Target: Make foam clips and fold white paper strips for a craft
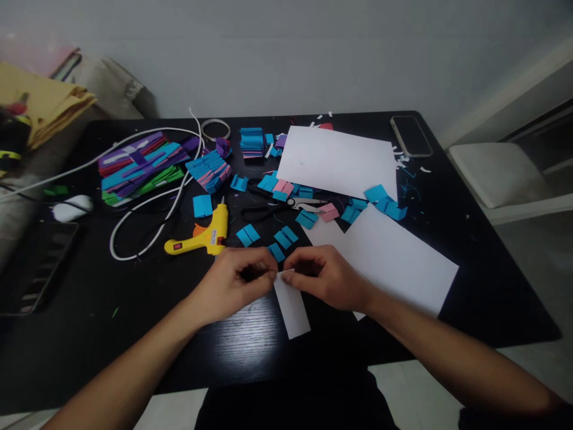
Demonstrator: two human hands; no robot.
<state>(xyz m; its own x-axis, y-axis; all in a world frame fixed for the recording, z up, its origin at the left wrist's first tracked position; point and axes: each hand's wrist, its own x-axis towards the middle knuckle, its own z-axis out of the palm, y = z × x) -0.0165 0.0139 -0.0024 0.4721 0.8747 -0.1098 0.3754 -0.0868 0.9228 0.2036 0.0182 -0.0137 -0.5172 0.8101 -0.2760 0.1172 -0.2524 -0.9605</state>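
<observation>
Between my two hands is a narrow strip of white paper (293, 307), its long end hanging toward me over the black table. My left hand (237, 278) pinches the strip's top left corner with thumb and fingertips. On the opposite corner, my right hand (329, 278) pinches the same strip. Small folded blue paper pieces (286, 237) lie just beyond my fingertips. Scissors (290, 207) with black handles rest among blue and pink pieces. A yellow hot glue gun (210, 233) lies left of them, beyond my left hand.
White sheets (403, 257) lie under and beyond my right forearm, another sheet (340, 158) farther back. Bundled coloured paper strips (138, 164), a looping white cable (114, 239) and a white mouse (73, 208) occupy the left. A phone (410, 136) lies back right, near paper scraps.
</observation>
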